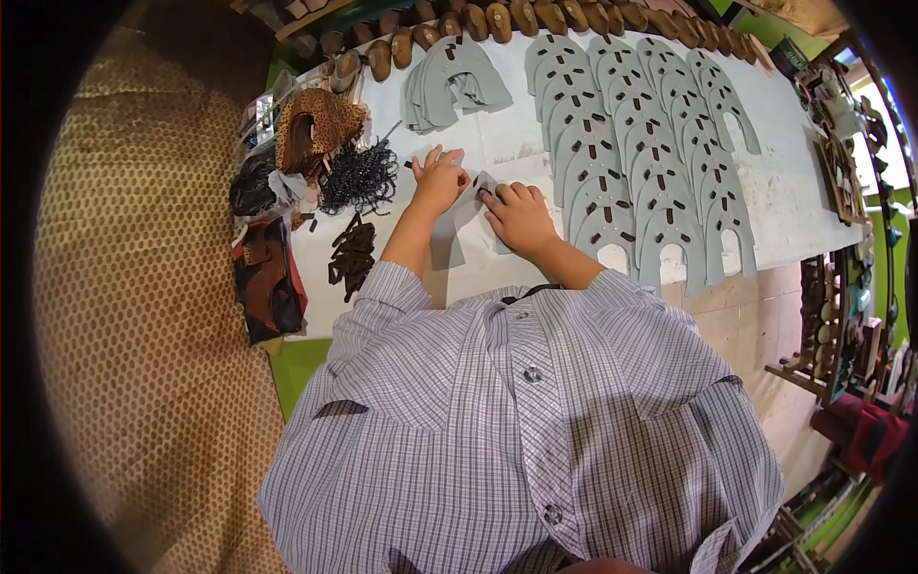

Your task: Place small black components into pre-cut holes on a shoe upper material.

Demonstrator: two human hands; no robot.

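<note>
A grey U-shaped piece [448, 244] lies flat on the white table under my hands. My left hand [439, 184] rests over its left side, fingers spread, holding nothing that I can see. Just beside those fingers is a small dark tab [408, 165]. My right hand [521, 218] is on the piece's other side, fingers bent and pressed together at a small dark brown strip [481, 182] near the top of the curve. The fingers partly cover that strip. Left of my left forearm sits a pile of dark brown strips [353, 256].
Overlapping rows of grey U-shaped pieces with dark tabs [593, 151] cover the right side. A stack of plain grey pieces [449, 86] lies at the back. Brown shoe lasts [524, 17] line the far edge. Black curly strands [360, 177] and leopard-print material [320, 120] sit left.
</note>
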